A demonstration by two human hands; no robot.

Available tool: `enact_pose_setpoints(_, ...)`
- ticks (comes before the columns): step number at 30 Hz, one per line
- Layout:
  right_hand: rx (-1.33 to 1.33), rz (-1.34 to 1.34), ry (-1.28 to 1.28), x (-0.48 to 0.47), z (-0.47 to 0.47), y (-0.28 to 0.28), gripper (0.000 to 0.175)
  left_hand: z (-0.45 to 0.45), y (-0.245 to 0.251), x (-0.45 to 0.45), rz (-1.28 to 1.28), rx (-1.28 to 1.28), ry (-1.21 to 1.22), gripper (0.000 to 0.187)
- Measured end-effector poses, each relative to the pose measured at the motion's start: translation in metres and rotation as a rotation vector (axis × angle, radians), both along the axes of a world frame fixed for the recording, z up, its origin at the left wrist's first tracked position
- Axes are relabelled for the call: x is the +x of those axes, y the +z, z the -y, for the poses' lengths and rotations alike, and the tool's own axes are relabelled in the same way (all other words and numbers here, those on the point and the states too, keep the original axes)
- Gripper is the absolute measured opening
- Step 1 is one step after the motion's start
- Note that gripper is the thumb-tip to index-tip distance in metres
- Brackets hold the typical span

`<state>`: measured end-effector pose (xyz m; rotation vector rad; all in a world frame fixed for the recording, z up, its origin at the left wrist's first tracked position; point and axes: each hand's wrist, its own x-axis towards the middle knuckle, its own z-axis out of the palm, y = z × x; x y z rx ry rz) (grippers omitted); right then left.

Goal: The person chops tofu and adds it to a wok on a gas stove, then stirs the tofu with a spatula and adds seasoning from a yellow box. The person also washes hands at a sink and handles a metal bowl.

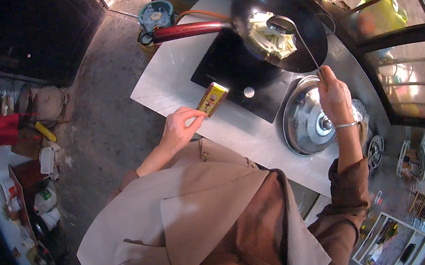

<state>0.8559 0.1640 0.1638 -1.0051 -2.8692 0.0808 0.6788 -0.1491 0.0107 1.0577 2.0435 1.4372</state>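
Note:
Between the thumb and fingers of my left hand [184,127] is the lower end of a small yellow and dark red printed box [212,99], held at the cooktop's near edge. My right hand [335,95] grips the handle of a metal ladle [282,24]. The ladle's bowl is inside a black wok [311,38], over pale, flat-cut food pieces [274,46]. The wok's red handle [192,30] points left. Under the wok is a black glass cooktop [223,64] with a round silver knob [248,92].
A domed steel lid [303,122] lies on the pale countertop [155,84], right of the cooktop. A blue basin [157,12] stands past the wok handle's end. Behind the counter are framed window panes [416,76]. A white divided tray [382,216] is at the right.

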Motion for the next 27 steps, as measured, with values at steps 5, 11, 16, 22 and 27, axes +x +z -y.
enact_pose_setpoints(5, 0.078, -0.05, -0.007, -0.006, 0.004, -0.007, 0.03, -0.005, 0.002, 0.003, 0.003, 0.011, -0.005, 0.011)
enact_pose_setpoints(11, -0.087, 0.081, -0.043, -0.001, 0.024, 0.005, 0.036, -0.005, 0.005, 0.003, 0.001, 0.003, -0.029, 0.012)
enact_pose_setpoints(16, -0.109, -0.01, -0.018, 0.015, 0.043, 0.012, 0.038, -0.003, 0.001, 0.002, 0.044, 0.002, -0.002, 0.012)
enact_pose_setpoints(22, -0.145, -0.079, -0.082, 0.026, 0.054, 0.008, 0.035, -0.002, -0.001, -0.005, 0.027, 0.014, 0.023, 0.012)
enact_pose_setpoints(27, -0.177, -0.09, -0.072, 0.025, 0.065, 0.005, 0.034, -0.002, 0.001, -0.008, 0.018, -0.001, 0.025, 0.012)
